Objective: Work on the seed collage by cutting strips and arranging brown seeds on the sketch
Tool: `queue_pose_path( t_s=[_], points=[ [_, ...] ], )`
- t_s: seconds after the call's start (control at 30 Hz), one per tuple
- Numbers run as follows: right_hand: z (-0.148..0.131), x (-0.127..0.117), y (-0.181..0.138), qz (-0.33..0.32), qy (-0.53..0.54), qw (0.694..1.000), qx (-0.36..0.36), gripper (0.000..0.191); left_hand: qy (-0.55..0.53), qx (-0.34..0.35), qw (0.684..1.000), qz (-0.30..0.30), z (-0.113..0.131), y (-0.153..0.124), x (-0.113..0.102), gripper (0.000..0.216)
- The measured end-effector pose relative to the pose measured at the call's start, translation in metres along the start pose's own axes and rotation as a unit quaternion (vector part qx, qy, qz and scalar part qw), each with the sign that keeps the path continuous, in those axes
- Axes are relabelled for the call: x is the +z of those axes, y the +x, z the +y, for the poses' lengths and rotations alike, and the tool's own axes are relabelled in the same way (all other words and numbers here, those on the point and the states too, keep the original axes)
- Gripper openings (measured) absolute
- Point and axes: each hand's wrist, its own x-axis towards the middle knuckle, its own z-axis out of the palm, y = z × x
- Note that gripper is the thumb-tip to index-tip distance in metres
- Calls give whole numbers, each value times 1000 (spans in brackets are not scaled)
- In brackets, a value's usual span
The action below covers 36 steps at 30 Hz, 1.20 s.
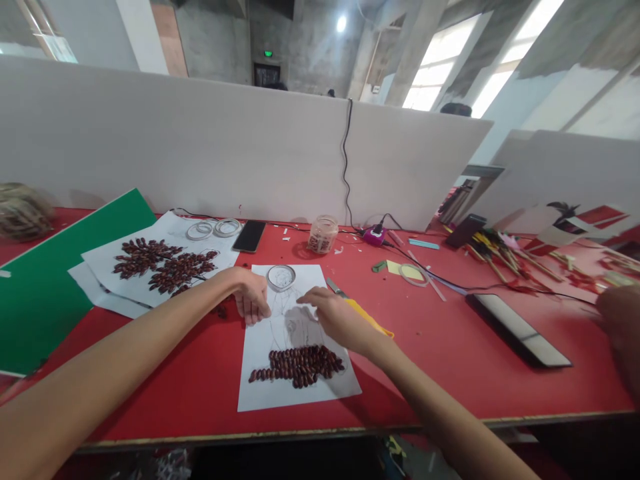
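A white sheet (280, 390) with a pencil drawing lies on the red table (440, 360) in front of me. Dark brown seeds (299, 365) cover the drawing's lower part. My left hand (251, 295) rests on the sheet's upper left edge, fingers curled down. My right hand (334, 317) hovers over the middle of the drawing, fingertips pinched together and pointing left; what they hold, if anything, is too small to see. A roll of tape (281, 277) sits at the sheet's top. A yellow-handled craft knife (360, 310) lies just behind my right hand.
Left: a finished seed picture (163, 265) on white sheets, a green board (55, 280), tape rings (213, 229), a phone (249, 235). A jar of seeds (323, 234) stands at the back. Right: a black tablet (517, 329), cables, paper scraps. Another person's arm (623, 333) shows at far right.
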Motion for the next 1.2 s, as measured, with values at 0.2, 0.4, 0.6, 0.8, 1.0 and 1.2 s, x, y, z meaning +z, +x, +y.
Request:
queue_pose_path(
  t_s=[0.2,0.4,0.6,0.8,1.0,1.2],
  points=[
    [-12,19,-7,-46,-177,973,-142,57,86,-65,994,-12,7,11,-5,39],
    [-4,17,-13,-51,-180,976,-108,61,102,-71,992,-34,15,14,-8,35],
    [7,22,-23,-44,-83,991,-92,66,97,-54,993,-28,13,8,-7,31],
    [23,30,-29,-24,-5,996,-83,74,100,-61,993,-9,13,12,-5,37],
    [20,26,-33,-9,1,996,-84,60,114,-78,990,-29,19,13,-6,38],
    [21,16,-34,59,20,996,-64,45,134,-51,989,-20,22,1,-3,32]
  ],
)
